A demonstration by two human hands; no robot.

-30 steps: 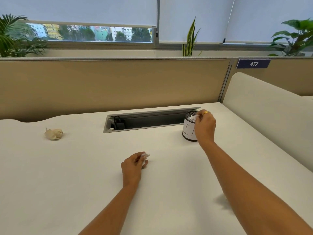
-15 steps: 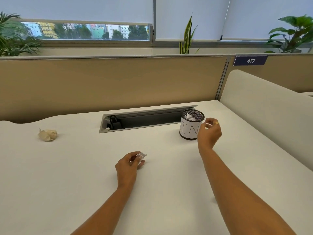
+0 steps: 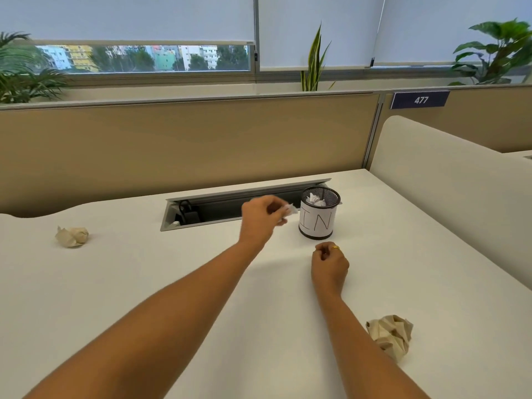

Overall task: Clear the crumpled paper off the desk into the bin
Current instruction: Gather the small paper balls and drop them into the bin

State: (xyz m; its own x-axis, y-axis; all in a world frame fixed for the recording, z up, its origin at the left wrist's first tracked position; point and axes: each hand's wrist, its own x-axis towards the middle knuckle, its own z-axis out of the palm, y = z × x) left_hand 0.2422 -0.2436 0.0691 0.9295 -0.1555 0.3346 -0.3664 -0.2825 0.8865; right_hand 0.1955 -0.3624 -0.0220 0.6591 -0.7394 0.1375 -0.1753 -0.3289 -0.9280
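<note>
A small black mesh bin (image 3: 319, 216) with a white paper label stands on the white desk (image 3: 172, 283) by the cable slot; a white paper scrap lies inside it. My left hand (image 3: 260, 218) is raised just left of the bin, shut on a small white crumpled paper (image 3: 290, 210). My right hand (image 3: 329, 264) rests on the desk in front of the bin, fingers curled with nothing visible in them. One beige crumpled paper ball (image 3: 72, 237) lies at the far left. Another beige paper ball (image 3: 391, 335) lies near my right forearm.
An open cable slot (image 3: 218, 208) with a black plug runs along the desk's back. A tan partition (image 3: 187, 145) stands behind it and a white divider (image 3: 449, 180) borders the right side. Plants line the window sill.
My left hand has lifted the white paper from the desk's middle up toward the bin. My right hand has drawn back from the bin's rim and come down in front of it.
</note>
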